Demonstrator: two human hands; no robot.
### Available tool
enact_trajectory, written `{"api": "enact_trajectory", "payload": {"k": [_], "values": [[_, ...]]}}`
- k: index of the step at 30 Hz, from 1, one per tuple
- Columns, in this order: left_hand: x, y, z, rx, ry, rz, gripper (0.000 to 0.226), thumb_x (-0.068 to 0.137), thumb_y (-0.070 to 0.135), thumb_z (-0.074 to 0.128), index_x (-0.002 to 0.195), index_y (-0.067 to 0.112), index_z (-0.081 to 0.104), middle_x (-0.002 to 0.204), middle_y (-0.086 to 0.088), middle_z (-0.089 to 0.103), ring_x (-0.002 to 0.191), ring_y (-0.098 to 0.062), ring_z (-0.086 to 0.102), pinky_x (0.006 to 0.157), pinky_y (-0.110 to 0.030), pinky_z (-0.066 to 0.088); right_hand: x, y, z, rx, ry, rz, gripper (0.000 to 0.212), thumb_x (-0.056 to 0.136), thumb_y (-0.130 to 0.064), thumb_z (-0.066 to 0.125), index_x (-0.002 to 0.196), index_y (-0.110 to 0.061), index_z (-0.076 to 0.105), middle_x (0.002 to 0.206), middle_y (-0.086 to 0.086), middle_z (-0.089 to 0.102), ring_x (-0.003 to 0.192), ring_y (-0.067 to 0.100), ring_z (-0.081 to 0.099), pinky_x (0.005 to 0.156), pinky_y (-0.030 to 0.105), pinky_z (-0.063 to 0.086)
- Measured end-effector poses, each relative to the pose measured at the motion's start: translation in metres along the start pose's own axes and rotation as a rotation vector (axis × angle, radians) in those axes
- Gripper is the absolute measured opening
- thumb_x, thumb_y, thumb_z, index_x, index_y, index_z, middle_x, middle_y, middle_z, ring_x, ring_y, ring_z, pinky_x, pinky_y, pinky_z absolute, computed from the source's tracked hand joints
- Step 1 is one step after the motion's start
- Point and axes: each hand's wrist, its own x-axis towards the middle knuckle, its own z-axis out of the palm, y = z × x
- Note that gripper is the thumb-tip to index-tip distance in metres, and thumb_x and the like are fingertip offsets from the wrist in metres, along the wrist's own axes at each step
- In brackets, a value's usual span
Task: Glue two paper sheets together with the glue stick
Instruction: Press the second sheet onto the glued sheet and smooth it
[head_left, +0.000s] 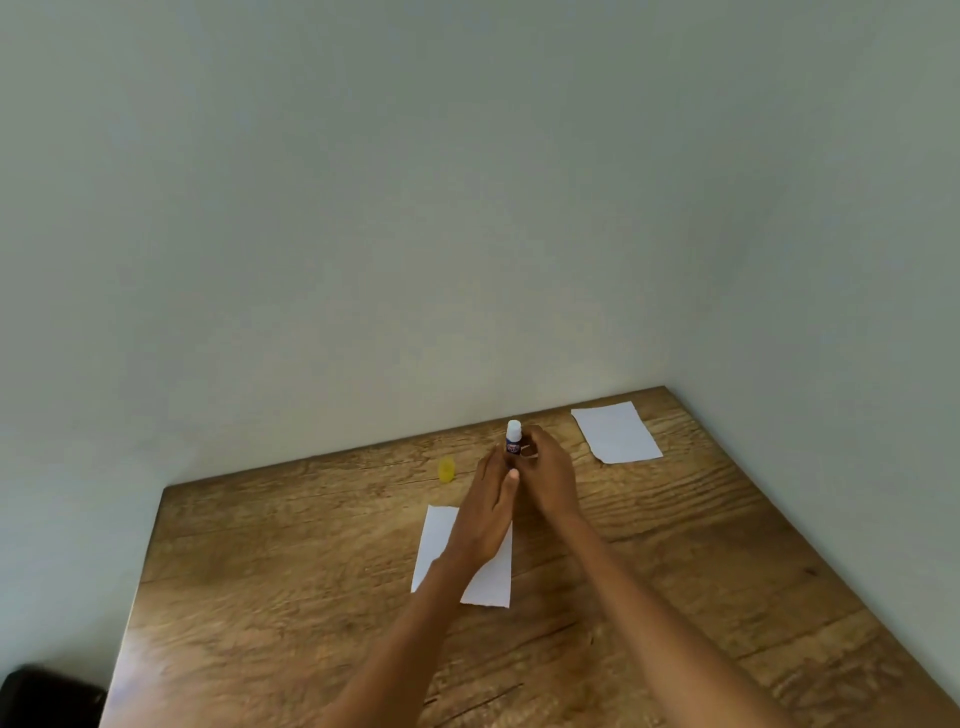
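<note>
Right hand (545, 467) grips the upright glue stick (514, 439) (left hand (491, 512) loosely open beside)

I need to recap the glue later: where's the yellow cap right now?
The yellow cap sits on the table, left of the hands and glue stick, near the wall and beyond the near paper.

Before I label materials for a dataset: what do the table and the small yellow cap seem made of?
Table: wood or wood-look laminate, matte, with strong brown grain lines; which one is unclear. Yellow cap: probably plastic, slightly translucent and smooth, though too small to be sure.
</note>
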Motion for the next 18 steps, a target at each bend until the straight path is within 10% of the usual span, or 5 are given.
{"api": "enact_trajectory", "payload": {"k": [9, 18], "values": [[0.008, -0.008, 0.009, 0.100, 0.015, 0.025, 0.050, 0.100, 0.038, 0.028, 0.146, 0.020, 0.023, 0.150, 0.000, 0.032, 0.138, -0.013, 0.028, 0.115, -0.040, 0.026, 0.000, 0.007, -0.001, -0.029, -0.018, 0.001, 0.026, 0.089, -0.019, 0.063, 0.114, -0.010, 0.059, 0.111, 0.007, 0.066, 0.100, 0.020, 0.062, 0.083, 0.029, 0.049], [-0.023, 0.019, 0.032, 0.145, 0.184, 0.070, 0.040, 0.099, 0.024, 0.034, 0.138, 0.016, 0.033, 0.142, -0.003, 0.038, 0.128, -0.016, 0.040, 0.099, -0.020, 0.030, -0.028, 0.013, -0.041, 0.003, 0.022, 0.025, 0.049, 0.086, -0.009, 0.062, 0.133, -0.012, 0.047, 0.132, 0.006, 0.045, 0.119, 0.019, 0.049, 0.094, 0.025, 0.043]]}}
